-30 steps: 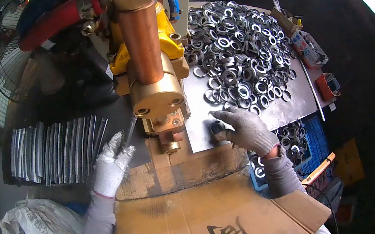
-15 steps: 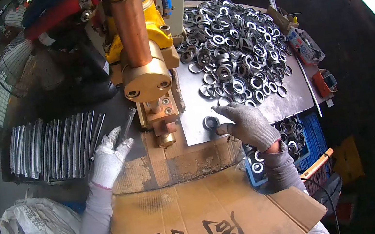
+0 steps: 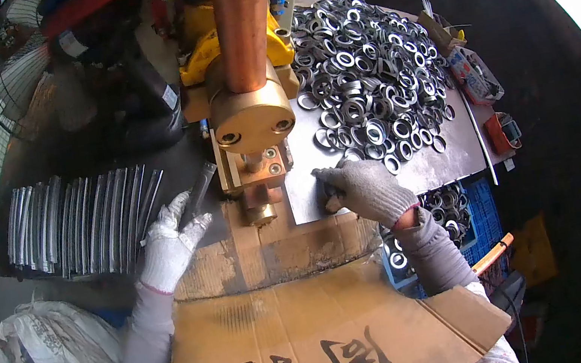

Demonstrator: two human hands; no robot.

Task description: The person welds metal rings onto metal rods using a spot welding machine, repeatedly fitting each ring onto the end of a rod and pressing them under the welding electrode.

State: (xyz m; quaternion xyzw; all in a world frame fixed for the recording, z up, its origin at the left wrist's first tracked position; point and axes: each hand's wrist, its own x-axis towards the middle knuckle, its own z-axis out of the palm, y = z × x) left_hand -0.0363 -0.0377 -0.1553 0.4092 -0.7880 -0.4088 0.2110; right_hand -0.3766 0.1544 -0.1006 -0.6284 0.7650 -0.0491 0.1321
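Observation:
My left hand (image 3: 175, 238), in a pale work glove, is closed on a short metal strip (image 3: 201, 185) that slants up and to the right. My gloved right hand (image 3: 368, 188) bends over a dark metal ring on the metal plate, thumb and fingers around it. The fingers hide most of that ring. Between my hands stands a machine with a copper-coloured cylinder (image 3: 248, 32) above a brass block (image 3: 255, 120). Below it is a small copper and brass holder (image 3: 259, 200); neither hand touches it.
A row of metal strips (image 3: 88, 225) lies left of my left hand. A large heap of metal rings (image 3: 373, 77) covers the back of the metal plate (image 3: 446, 157). Right of me is a blue crate (image 3: 484, 215) with more rings. Cardboard (image 3: 281, 312) lies in front of me.
My right hand has closed over the single ring, which lay in view between thumb and fingers before. The left hand keeps its strip. The whole view has shifted slightly.

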